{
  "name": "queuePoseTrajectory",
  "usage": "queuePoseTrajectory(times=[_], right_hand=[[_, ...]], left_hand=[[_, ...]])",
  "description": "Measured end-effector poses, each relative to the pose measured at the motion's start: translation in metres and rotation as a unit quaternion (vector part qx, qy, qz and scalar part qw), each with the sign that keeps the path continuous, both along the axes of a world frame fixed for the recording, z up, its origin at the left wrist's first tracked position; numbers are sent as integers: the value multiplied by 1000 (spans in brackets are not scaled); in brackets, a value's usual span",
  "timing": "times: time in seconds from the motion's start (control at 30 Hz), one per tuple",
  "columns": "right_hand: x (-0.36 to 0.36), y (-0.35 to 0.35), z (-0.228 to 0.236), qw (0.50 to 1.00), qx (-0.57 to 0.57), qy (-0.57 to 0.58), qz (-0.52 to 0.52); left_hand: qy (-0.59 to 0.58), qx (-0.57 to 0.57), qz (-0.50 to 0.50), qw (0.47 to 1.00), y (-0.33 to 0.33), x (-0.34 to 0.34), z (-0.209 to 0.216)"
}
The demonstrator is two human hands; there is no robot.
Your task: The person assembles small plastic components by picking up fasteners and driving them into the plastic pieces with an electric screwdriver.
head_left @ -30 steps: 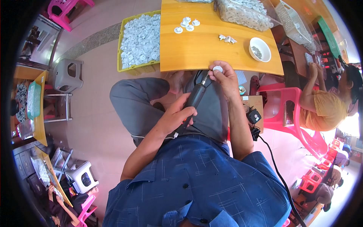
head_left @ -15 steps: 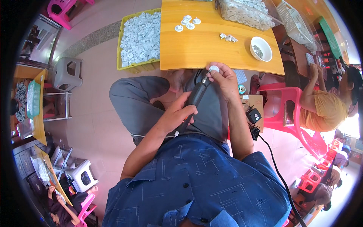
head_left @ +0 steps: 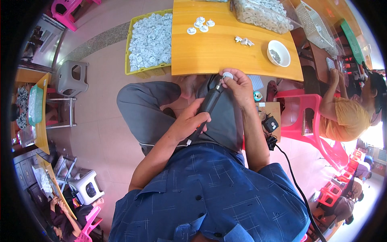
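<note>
Screwdriver [head_left: 209, 101] pointed at white disc [head_left: 228, 75] — screwing, it seemed!
Left hand [head_left: 191, 122] wrapped round it, right hand [head_left: 239, 86] pinched the disc near the table [head_left: 238, 60] — next move seemingly needed steady aim.

The wooden table [head_left: 229, 52] bears white parts [head_left: 204, 28] — plus bowl [head_left: 284, 53] and tub [head_left: 264, 23].
</note>
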State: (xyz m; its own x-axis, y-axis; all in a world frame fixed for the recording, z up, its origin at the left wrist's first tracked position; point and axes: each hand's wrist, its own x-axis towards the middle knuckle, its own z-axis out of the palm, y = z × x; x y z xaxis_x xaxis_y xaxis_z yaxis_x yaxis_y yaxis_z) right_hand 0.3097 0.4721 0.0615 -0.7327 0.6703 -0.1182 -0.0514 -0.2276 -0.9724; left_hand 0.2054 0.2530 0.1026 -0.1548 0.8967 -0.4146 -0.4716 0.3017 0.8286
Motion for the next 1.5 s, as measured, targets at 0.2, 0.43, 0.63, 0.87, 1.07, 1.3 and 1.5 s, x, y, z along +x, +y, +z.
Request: queuePoseTrajectory(times=[0.2, 0.43, 0.63, 0.87, 1.07, 1.3, 1.5], right_hand=[[0, -1, 0, 1000, 7, -13, -8], [1, -2, 0, 999, 22, -23, -9], [0, -4, -4, 997, 66, -35, -13], [-3, -7, -10, 991, 120, -49, -27], [-3, -8, -11, 991, 122, -47, -33], [-3, -9, -9, 990, 126, -44, -34], [2, -7, -5, 981, 173, -84, 7]], left_hand=[[4, 5, -5, 1000, 1, 0, 0], [-17, -2, 21, 1000, 1, 3, 0], [-25, -5, 21, 999, 1, 3, -3], [-46, -12, 21, 999, -2, 2, -6], [-43, -7, 19, 999, -3, 1, -4], [-47, -14, 7, 999, -4, -2, -4], [-58, -11, 3, 998, -5, -4, -6]])
